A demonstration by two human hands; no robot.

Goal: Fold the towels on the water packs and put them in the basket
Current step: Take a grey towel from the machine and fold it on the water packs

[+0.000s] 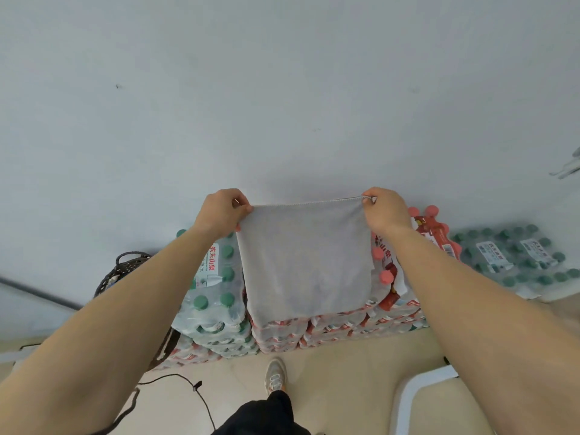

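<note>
– What have the hands got?
– The left hand (224, 211) pinches one top corner of the grey towel (304, 262) and the right hand (387, 211) pinches the other, so the top edge is pulled straight between them

– Where does the towel sit?
– It's lifted in front of the wall, and its lower part lies over the water packs (216, 293), with green caps to its left and red caps to its right

– And the basket?
– The basket (122, 271) stands on the floor on the left, half hidden by the left forearm and well apart from the towel

– What could spoil it?
– Only fingertips hold those corners. If one slips, I'd expect that side to drop and the fold to go crooked. The caps make a bumpy bed, so creases may wander. The cable (188, 381) on the floor by the shoe (275, 373) could catch a foot on the way to the basket
</note>
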